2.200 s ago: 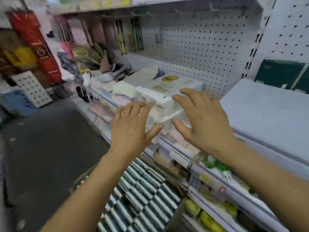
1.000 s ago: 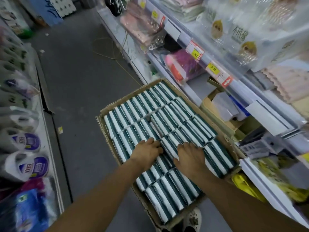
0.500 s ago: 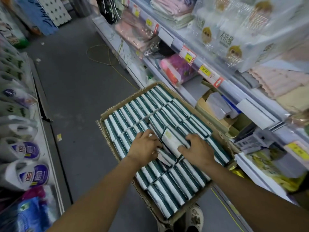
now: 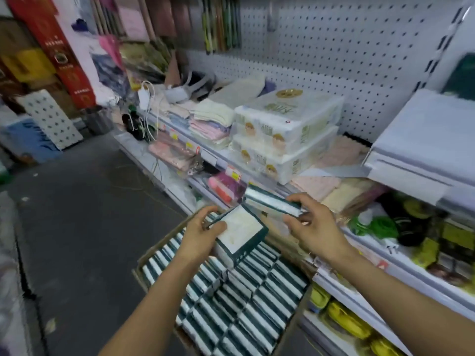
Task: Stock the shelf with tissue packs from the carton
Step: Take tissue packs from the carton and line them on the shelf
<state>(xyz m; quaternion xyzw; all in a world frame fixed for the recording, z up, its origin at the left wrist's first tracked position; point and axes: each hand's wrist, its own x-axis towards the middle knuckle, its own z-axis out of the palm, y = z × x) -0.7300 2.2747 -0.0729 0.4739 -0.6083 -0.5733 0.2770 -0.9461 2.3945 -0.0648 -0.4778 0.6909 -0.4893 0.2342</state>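
Carton [image 4: 164,249]: sitting low in the centre of the frame on the aisle floor, its brown rim showing at the left; rows of green-and-white tissue packs [image 4: 246,309] are standing on edge inside it, filling it.
Left hand [image 4: 199,240]: hovering above the carton's far end, fingers [image 4: 205,210] curling over the top and thumb pressing the near edge of a stack of packs [image 4: 240,233], white face turned up, green border around it.
Right hand [image 4: 317,228]: hanging right of centre, level with the left hand, fingers [image 4: 299,199] and thumb pinching one slim pack [image 4: 272,200] that is lying nearly flat, pointing up-left toward the shelf.
Both held packs: clear of the carton, apart from each other, in front of the shelf edge.
Shelf [image 4: 213,158]: running from mid-left to lower right; price tags are lining its front rail.
Large tissue bundles [image 4: 285,134]: two stacked on the shelf, centre of the frame, folded towels [image 4: 208,124] lying just left of them.
Pegboard [image 4: 334,47]: backing the shelf across the upper right.
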